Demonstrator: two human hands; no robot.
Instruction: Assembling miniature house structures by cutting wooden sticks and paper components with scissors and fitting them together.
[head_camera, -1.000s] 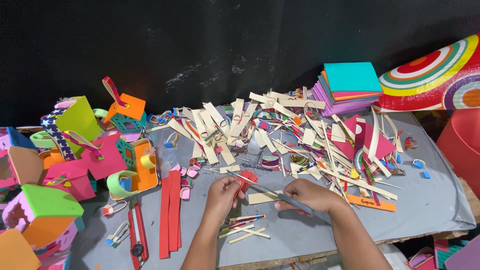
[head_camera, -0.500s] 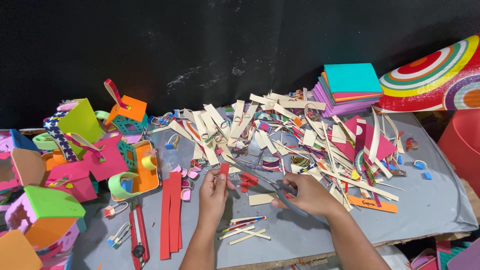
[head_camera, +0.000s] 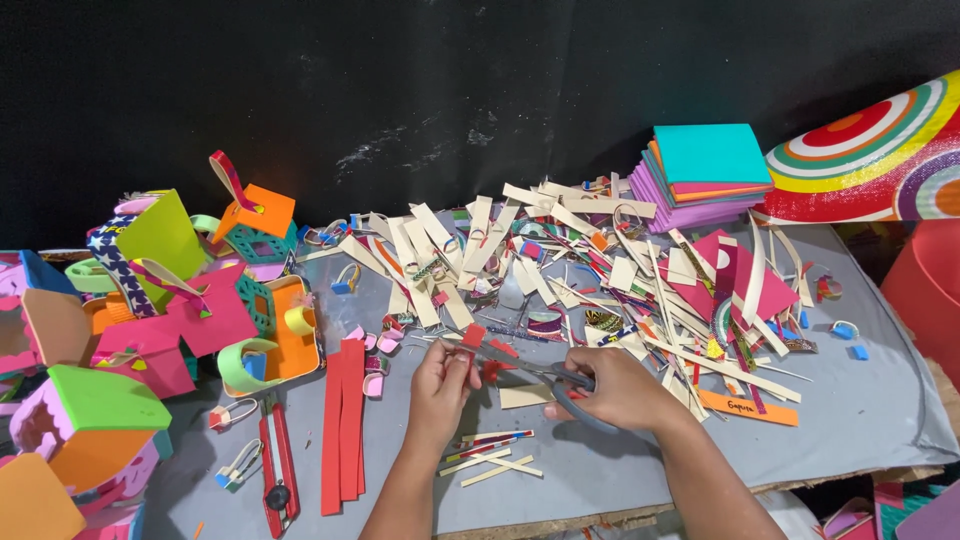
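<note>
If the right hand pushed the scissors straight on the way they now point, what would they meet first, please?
The right hand aims its scissors leftward at the small red piece pinched in the left hand; that comes first, apparently already at the blades.

The scrap (head_camera: 472, 336) I pinched was red, and my scissors (head_camera: 560, 385) had grey handles. My counter (head_camera: 880, 410) was pale grey-blue, strewn with cream strips (head_camera: 440, 270). Long red strips (head_camera: 342, 425) lay toward its left edge beside a red cutter (head_camera: 275, 470). At the far right corner sat a stack of foam sheets (head_camera: 705, 170), teal on top over pink, orange and purple, next to a roll (head_camera: 880, 150) with rainbow rings.
</note>
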